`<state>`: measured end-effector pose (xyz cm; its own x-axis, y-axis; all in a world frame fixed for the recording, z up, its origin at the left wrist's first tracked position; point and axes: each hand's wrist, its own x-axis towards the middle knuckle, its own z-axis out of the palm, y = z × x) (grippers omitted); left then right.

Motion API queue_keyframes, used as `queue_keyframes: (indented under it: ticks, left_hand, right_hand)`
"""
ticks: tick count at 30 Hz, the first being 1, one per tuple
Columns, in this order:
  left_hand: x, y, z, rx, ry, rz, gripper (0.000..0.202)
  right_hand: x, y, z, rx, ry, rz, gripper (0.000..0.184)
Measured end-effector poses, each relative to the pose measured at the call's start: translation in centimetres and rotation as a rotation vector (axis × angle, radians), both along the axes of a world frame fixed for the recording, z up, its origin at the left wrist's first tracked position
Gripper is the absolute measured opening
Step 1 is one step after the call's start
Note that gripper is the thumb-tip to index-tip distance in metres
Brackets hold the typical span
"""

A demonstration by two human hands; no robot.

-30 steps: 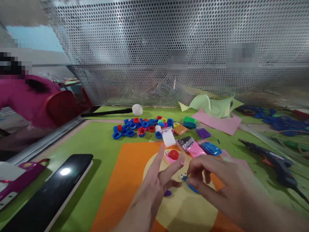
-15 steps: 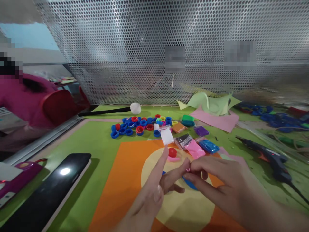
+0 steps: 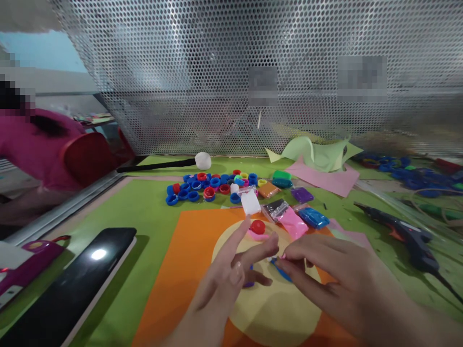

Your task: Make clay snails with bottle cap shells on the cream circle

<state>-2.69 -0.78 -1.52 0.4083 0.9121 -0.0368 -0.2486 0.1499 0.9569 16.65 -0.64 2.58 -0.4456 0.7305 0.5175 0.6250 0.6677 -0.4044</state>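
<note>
My right hand (image 3: pixel 333 274) pinches a small pink piece of what looks like clay (image 3: pixel 284 257) between thumb and fingertips. Just left of it, my left hand (image 3: pixel 231 284) is open, its fingers spread, touching nothing that I can see. Both hover over a pale yellow circle (image 3: pixel 275 313) lying on an orange sheet (image 3: pixel 166 270). On the circle are a red round piece (image 3: pixel 258 227) with a pink curved piece (image 3: pixel 258 236) below it, and a blue piece (image 3: pixel 283 272) beside my right thumb. Another blue-purple piece (image 3: pixel 249 282) is mostly hidden behind my left fingers.
Bottle caps (image 3: pixel 193 195) are heaped beyond the sheet, with bags of coloured clay (image 3: pixel 292 221) to their right. A glue gun (image 3: pixel 405 236) lies at right. Left are a phone (image 3: pixel 72 289) with its light on and a purple case (image 3: pixel 32 265). Perforated metal (image 3: pixel 217 96) rises behind.
My left index finger has drawn back a little from the pink piece, so the hands are slightly apart. My right hand keeps its pinch at nearly the same spot.
</note>
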Motion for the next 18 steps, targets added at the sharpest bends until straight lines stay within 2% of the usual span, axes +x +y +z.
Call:
queue_keyframes:
  ticks: [5, 8, 11, 14, 18]
  left_hand:
    - [-0.2, 0.5, 1.5, -0.041, -0.047, 0.115, 0.050]
    - [0.0, 0.7, 2.2, -0.071, 0.104, 0.201, 0.047]
    - [0.4, 0.6, 2.1, -0.120, 0.206, 0.173, 0.041]
    - [0.6, 0.6, 1.7, -0.086, 0.206, 0.136, 0.043]
    - [0.7, 0.7, 1.6, -0.022, 0.297, 0.169, 0.048]
  right_hand:
    - [0.0, 0.4, -0.3, 0.004, -0.101, -0.038, 0.017]
    - [-0.1, 0.6, -0.6, -0.008, -0.124, -0.033, 0.020]
    - [-0.2, 0.6, -1.1, -0.001, -0.125, -0.002, 0.022]
    - [-0.3, 0.6, -1.5, -0.013, -0.142, 0.023, 0.023]
    - [-0.4, 0.4, -1.8, -0.042, -0.188, 0.063, 0.025]
